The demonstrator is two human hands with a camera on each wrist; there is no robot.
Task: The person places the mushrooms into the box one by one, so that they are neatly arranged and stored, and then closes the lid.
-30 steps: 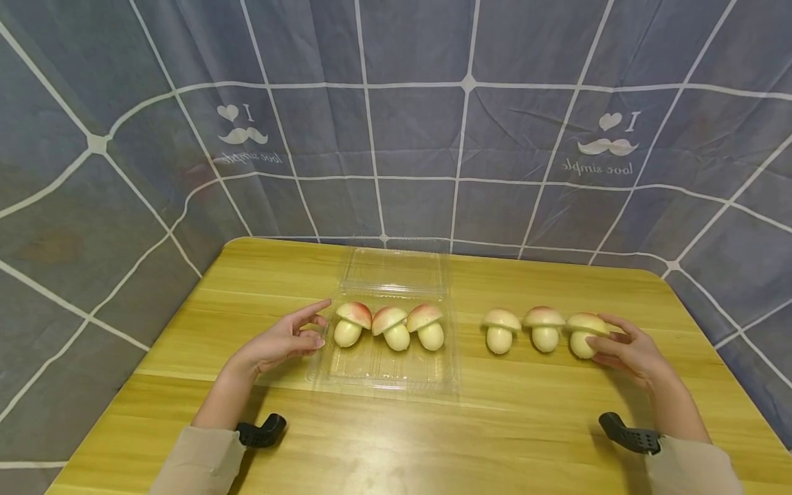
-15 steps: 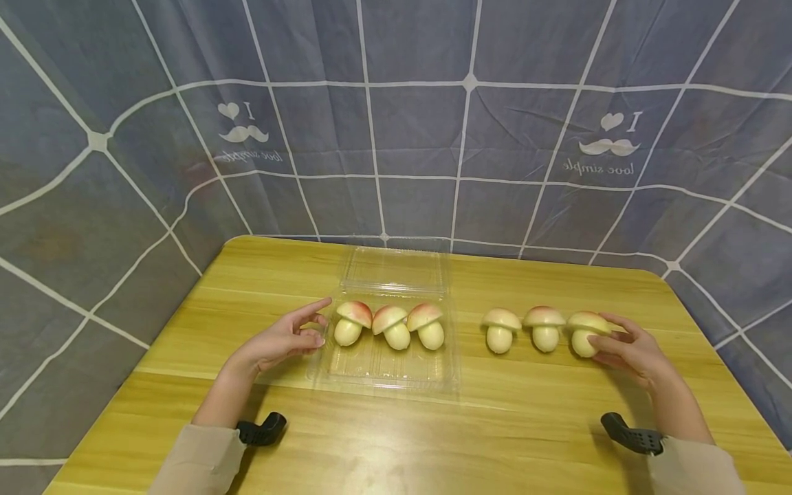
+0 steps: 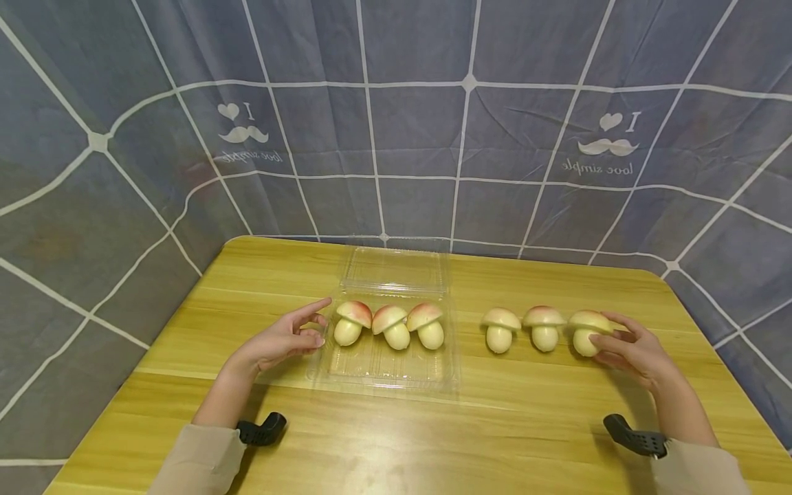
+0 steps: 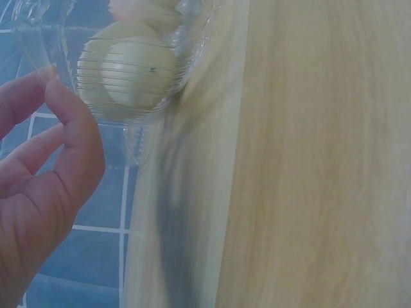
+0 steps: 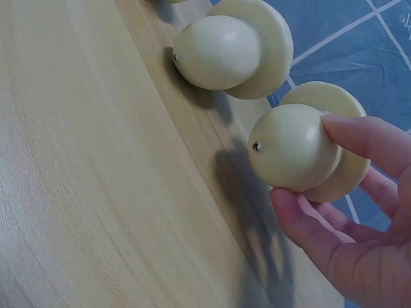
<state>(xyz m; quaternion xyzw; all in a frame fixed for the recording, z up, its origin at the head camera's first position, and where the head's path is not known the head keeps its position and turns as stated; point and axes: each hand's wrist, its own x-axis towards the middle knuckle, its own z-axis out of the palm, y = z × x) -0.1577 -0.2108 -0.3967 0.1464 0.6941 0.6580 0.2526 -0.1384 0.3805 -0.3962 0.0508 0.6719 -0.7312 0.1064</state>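
My left hand is at the left side of a clear plastic clamshell box, its thumb and a finger pinching the rim in the left wrist view. Inside the open box, three model mushrooms with pinkish caps lie side by side. To the right, my right hand grips the rightmost pale mushroom, thumb on one side of the stem and fingers on the other. In the right wrist view this mushroom shows a small dark spot at its stem end. Whether it touches the table is unclear.
Two more mushrooms, a pale one and a pink-capped one, stand in line left of the gripped one. The box's lid lies back towards the table's far edge. A grey-blue curtain hangs behind the wooden table.
My right hand and the mushroom in it have shifted very slightly to the right and away from me. The left hand and the box have stayed in place.
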